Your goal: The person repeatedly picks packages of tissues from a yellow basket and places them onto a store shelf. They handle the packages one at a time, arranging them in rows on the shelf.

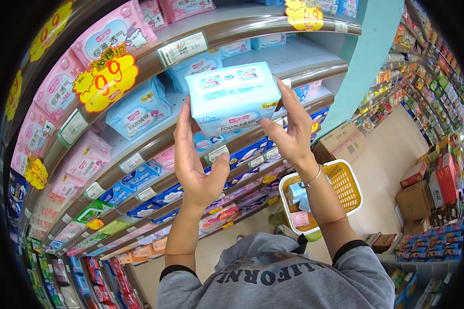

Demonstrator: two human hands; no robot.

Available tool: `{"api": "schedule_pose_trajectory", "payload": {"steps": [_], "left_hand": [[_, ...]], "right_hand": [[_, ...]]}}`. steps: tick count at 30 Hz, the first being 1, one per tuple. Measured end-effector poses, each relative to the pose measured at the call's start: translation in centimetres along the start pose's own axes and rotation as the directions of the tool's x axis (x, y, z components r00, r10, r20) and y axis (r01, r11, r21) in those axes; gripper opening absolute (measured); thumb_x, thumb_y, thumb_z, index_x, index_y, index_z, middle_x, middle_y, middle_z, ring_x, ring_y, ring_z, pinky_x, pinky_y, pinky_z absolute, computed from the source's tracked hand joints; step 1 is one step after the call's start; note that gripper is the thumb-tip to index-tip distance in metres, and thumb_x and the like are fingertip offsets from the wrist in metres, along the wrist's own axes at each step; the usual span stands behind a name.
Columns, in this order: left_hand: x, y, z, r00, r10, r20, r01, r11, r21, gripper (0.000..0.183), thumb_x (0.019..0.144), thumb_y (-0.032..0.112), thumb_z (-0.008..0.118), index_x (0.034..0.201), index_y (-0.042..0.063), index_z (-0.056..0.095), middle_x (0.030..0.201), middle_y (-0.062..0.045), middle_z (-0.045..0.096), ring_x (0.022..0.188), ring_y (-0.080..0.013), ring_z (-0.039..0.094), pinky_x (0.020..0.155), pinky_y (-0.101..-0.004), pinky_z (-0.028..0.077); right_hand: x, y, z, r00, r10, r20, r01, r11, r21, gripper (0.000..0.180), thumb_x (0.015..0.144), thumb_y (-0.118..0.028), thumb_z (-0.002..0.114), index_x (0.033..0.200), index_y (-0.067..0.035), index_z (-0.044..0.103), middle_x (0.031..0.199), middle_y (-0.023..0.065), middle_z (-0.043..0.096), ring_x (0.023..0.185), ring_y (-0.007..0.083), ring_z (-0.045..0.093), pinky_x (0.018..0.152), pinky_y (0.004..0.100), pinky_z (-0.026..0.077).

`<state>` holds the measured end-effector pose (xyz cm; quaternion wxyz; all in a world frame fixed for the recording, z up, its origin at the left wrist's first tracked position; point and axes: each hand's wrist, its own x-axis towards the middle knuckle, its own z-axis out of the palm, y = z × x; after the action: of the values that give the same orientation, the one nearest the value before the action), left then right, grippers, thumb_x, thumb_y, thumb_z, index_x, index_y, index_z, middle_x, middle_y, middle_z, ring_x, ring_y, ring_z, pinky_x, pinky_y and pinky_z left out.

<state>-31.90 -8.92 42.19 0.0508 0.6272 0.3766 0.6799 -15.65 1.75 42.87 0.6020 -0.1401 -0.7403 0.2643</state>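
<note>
A light blue soft pack of sanitary pads [234, 87] is held up in front of the shelves between both hands. My left hand [197, 170] lies with its fingers flat along the pack's left side, its thumb apart from the pack. At the right end, my right hand [292, 129] grips the pack, with the thumb on the front lower corner and fingers behind. The fingers on the far side are partly hidden. Behind it, similar blue packs [139, 112] stand on a curved shelf [305, 56].
Below my right forearm is a yellow basket with a white rim [353, 189], with blue and pink packs inside. Cardboard boxes [340, 141] stand at the shelf end. More cartons [415, 201] are stacked across the aisle. Pink packs [108, 36] and yellow price signs [106, 83] line the left.
</note>
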Motion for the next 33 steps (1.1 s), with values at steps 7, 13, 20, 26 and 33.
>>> {"api": "schedule_pose_trajectory", "payload": {"steps": [7, 13, 20, 26, 33], "left_hand": [[-1.2, -0.3, 2.1, 0.985, -0.138, 0.108, 0.147, 0.987, -0.073, 0.083, 0.070, -0.002, 0.055, 0.148, -0.006, 0.026, 0.151, -0.019, 0.031, 0.139, -0.0272, 0.032, 0.112, -0.0384, 0.028], [-2.4, -1.1, 5.0, 0.950, -0.246, 0.194, 0.280, 0.945, -0.171, 0.085, 0.070, -0.004, 0.056, 0.149, -0.005, 0.025, 0.149, -0.020, 0.032, 0.139, -0.0271, 0.032, 0.113, -0.0400, 0.030], [-4.1, -1.8, 8.7, 0.895, -0.346, 0.281, 0.411, 0.886, -0.217, 0.083, 0.072, -0.004, 0.056, 0.149, -0.003, 0.026, 0.148, -0.019, 0.033, 0.137, -0.0263, 0.034, 0.111, -0.0387, 0.033], [-5.2, -2.7, 11.9, 0.870, -0.358, 0.339, 0.447, 0.862, -0.237, 0.083, 0.073, -0.003, 0.057, 0.150, -0.001, 0.026, 0.147, -0.019, 0.035, 0.134, -0.0266, 0.037, 0.108, -0.0384, 0.036], [-7.3, -3.7, 16.3, 0.807, -0.404, 0.431, 0.524, 0.826, -0.206, 0.082, 0.075, 0.001, 0.059, 0.149, -0.002, 0.026, 0.149, -0.020, 0.032, 0.135, -0.0287, 0.036, 0.108, -0.0389, 0.037]], "right_hand": [[-2.6, 0.5, -2.8, 0.992, 0.126, 0.014, -0.124, 0.990, -0.070, 0.070, 0.072, -0.013, 0.066, 0.138, 0.003, 0.045, 0.130, 0.0191, 0.055, 0.113, 0.0305, 0.052, 0.099, 0.0384, 0.040], [-5.0, 0.9, -5.4, 0.963, 0.268, -0.032, -0.269, 0.956, -0.114, 0.067, 0.076, -0.016, 0.066, 0.136, 0.003, 0.046, 0.129, 0.0201, 0.055, 0.115, 0.0315, 0.051, 0.102, 0.0394, 0.038], [-8.0, 2.5, -8.5, 0.926, 0.354, -0.132, -0.369, 0.922, -0.116, 0.062, 0.078, -0.018, 0.065, 0.133, 0.004, 0.048, 0.124, 0.0202, 0.058, 0.114, 0.0320, 0.052, 0.101, 0.0399, 0.038], [-9.8, 2.5, -11.3, 0.872, 0.450, -0.192, -0.479, 0.867, -0.142, 0.060, 0.080, -0.016, 0.064, 0.135, 0.003, 0.048, 0.121, 0.0184, 0.060, 0.110, 0.0289, 0.053, 0.095, 0.0367, 0.041], [-12.5, 2.7, -14.9, 0.785, 0.556, -0.274, -0.613, 0.760, -0.215, 0.057, 0.081, -0.016, 0.062, 0.134, 0.000, 0.050, 0.122, 0.0167, 0.060, 0.108, 0.0294, 0.053, 0.096, 0.0372, 0.041]]}}
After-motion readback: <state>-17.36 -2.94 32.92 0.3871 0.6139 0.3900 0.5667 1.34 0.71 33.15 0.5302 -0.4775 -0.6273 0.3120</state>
